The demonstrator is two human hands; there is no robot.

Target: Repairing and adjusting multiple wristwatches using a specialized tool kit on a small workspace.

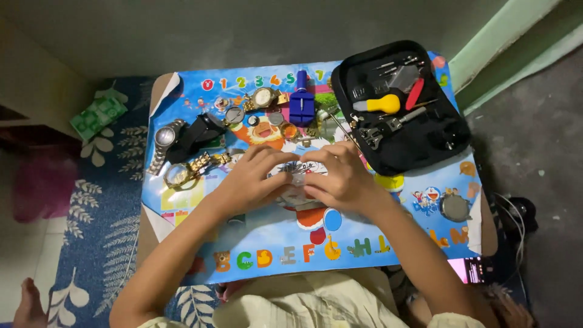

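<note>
Both hands meet at centre of low table with colourful cartoon-printed mat (273, 237). Left hand (252, 179) and right hand (340, 179) curled, fingertips pressed together, pinching small pale clear-looking part (299, 180) between them; what it is, cannot tell, mostly hidden.

Step in hand, by judgement: fine fingertip work on that part, held just above mat.

Near left hand: gold metal-bracelet watch (182, 173), silver watch (165, 136). Beyond fingertips: blue plastic link-remover block (302, 104). Open black zip tool case (401, 106) near right hand, yellow-handled tool (379, 104) inside.

Next move, likely: steady grip, small controlled force; loose part could slip.
</note>
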